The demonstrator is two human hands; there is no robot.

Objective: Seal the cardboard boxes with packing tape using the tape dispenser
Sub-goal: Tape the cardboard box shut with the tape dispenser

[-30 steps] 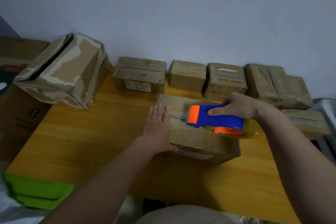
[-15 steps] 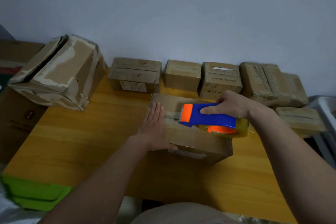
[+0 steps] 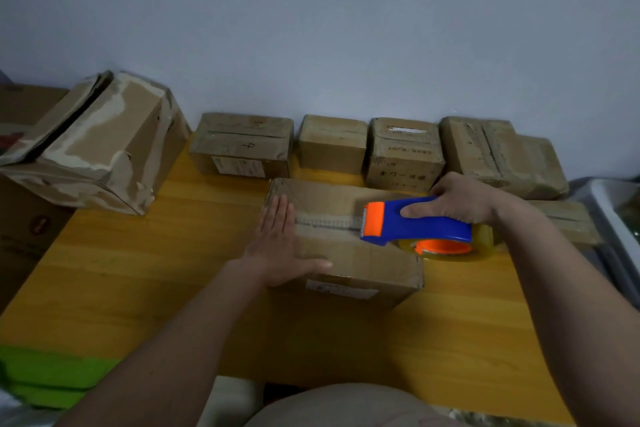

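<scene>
A flat cardboard box lies in the middle of the yellow wooden table. My left hand presses flat on the box's left end, fingers straight, thumb spread along the near edge. My right hand grips the blue and orange tape dispenser, whose orange front end rests on the box's centre seam. A strip of tape runs along that seam between my left fingers and the dispenser. The clear tape roll hangs past the box's right end.
Several small cardboard boxes line the wall behind. A large worn box lies tilted at the table's left end. Another flat box sits at the right, beside a grey bin. Green items lie off the near left edge.
The dispenser has travelled right along the seam, leaving a longer strip of tape between it and my left hand. My left hand stays pressed on the box's left end.
</scene>
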